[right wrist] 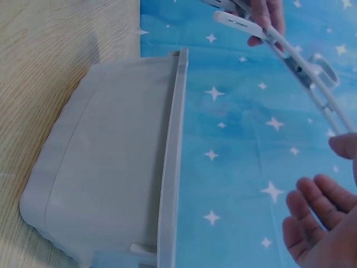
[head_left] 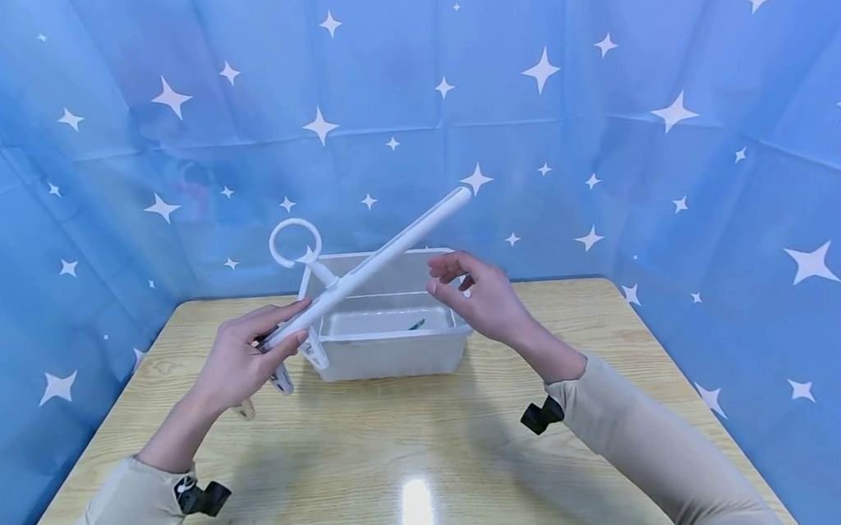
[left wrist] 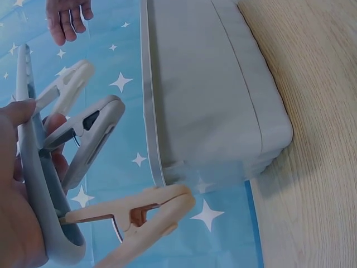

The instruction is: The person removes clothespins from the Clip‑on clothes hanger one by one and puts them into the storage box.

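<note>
Beige left sleeve [head_left: 110, 518] lies nearest, by the desk's [head_left: 376, 447] left edge. Left hand [head_left: 238, 355]: thumb and fingers pinch the lower end of a white hanger [head_left: 390, 252], raised above the desk, bar slanting up rightward. Attached: white clip [left wrist: 73, 87], grey clip [left wrist: 93, 142], tan clip [left wrist: 153, 229]. Pale bin [head_left: 398, 356]: upright near the desk's far edge. Right hand [head_left: 486, 298]: fingers loosely bent, thumb spread, apart from the bar. Right sleeve [head_left: 650, 442]: toward the desk's right edge.

The person wears long beige sleeves [head_left: 649, 434] and small, blocky black wrist cameras [head_left: 541, 415].
</note>
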`<state>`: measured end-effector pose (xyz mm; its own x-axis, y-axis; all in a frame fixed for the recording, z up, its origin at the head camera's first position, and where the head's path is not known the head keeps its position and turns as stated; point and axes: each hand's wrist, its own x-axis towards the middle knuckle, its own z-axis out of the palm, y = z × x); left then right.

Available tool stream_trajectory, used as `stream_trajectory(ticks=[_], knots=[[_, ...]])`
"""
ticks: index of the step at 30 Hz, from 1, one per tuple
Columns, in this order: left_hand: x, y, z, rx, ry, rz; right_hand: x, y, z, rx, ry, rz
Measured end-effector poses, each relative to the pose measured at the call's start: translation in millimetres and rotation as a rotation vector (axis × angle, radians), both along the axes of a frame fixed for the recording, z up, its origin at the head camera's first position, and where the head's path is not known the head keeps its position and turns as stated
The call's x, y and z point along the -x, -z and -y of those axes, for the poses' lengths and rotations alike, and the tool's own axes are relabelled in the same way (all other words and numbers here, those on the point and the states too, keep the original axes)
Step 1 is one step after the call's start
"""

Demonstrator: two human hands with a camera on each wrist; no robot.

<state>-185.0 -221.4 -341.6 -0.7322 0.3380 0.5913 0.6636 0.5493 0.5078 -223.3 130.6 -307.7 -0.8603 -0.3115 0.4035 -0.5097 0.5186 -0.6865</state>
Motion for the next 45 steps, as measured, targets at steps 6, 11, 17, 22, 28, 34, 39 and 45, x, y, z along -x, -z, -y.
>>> stream_trajectory(ticks=[6, 11, 17, 22, 28, 34, 39, 45], knots=[[-1.1, 0.0, -0.1, 0.025, -0.037, 0.011, -1.0, -0.3, 0.4, -0.001, -0.003, 0.005], [-0.8, 0.9, -0.1, 0.038, -0.049, 0.016, -2.3, -1.0, 0.5, 0.004, -0.013, 0.017], [0.2, 0.7, -0.3, 0.044, -0.059, 0.014, -3.4, -3.9, 0.3, 0.008, -0.017, 0.016], [0.0, 0.2, -0.2, 0.051, -0.078, 0.042, -4.6, -5.6, 0.2, 0.008, -0.013, 0.010], [-0.6, -1.0, 0.1, 0.074, -0.105, 0.079, -5.3, -6.5, -0.1, 0.009, -0.017, 0.003], [0.1, -2.0, 0.3, 0.086, -0.113, 0.098, -5.1, -7.1, -1.3, 0.004, -0.013, 0.011], [0.9, -1.6, -0.2, 0.096, -0.115, 0.095, -5.1, -7.7, -2.3, 0.002, -0.011, 0.006], [0.8, -2.5, -1.7, 0.102, -0.110, 0.106, -6.1, -9.0, -2.5, -0.008, -0.004, -0.008]])
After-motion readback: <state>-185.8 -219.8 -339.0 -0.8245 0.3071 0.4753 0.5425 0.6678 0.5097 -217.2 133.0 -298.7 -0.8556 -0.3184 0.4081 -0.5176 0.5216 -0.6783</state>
